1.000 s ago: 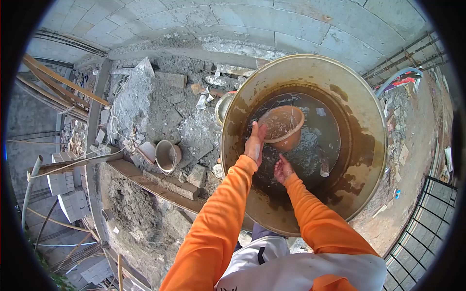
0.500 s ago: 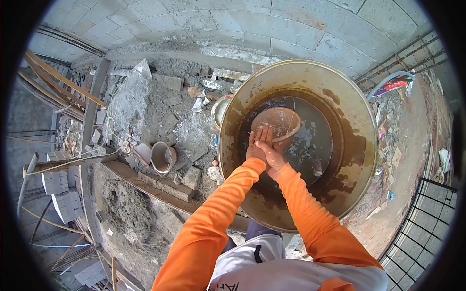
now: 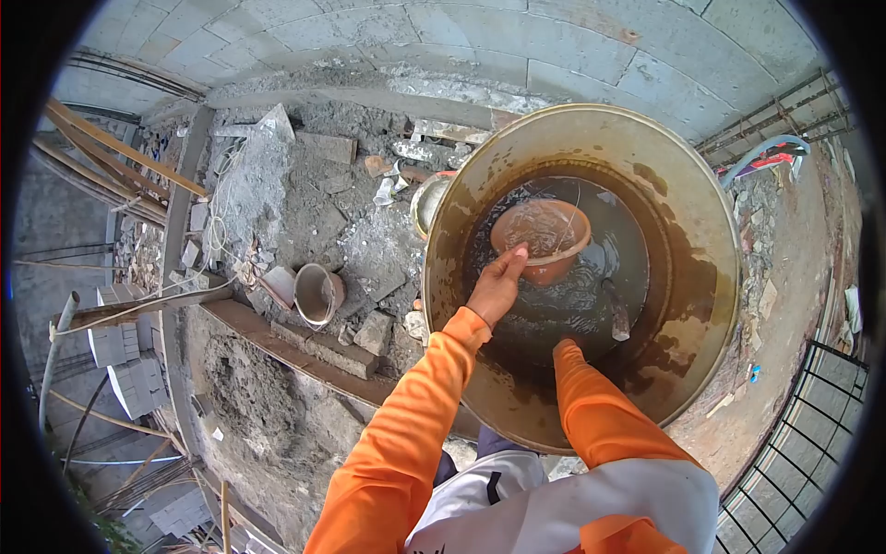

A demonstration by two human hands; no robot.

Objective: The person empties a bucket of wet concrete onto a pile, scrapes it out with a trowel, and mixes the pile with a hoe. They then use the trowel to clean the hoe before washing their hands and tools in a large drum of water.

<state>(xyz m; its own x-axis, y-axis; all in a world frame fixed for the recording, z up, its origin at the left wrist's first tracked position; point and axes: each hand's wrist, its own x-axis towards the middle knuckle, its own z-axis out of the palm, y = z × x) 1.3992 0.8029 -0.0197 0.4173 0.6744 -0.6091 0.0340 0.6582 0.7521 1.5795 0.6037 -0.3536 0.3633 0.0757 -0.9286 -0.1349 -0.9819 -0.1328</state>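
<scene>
A wide, brown-stained drum [image 3: 688, 268] holds murky water [image 3: 604, 222]. In it an orange-brown bucket [image 3: 551, 269] sits tilted, with water inside and a thin wire handle. My left hand [image 3: 495, 291] is closed at the bucket's near left rim, thumb and fingers together. My right hand is under the water near the drum's front side; only a bit of the wrist [image 3: 566, 346] shows past the orange sleeve, so its fingers are hidden. A dark, elongated object [image 3: 616, 309] sticks up from the water to the right.
A grey bucket [image 3: 317, 294] stands on the rubble at left, near concrete blocks [image 3: 374, 332] and a long plank [image 3: 249, 330]. Another container [image 3: 427, 205] touches the drum's left side. A block wall [image 3: 443, 42] runs behind; a black wire grid [image 3: 803, 425] lies at lower right.
My hands were together over the bucket and have parted. The left has closed at the bucket's rim; the right has gone down into the water. The view has shifted slightly.
</scene>
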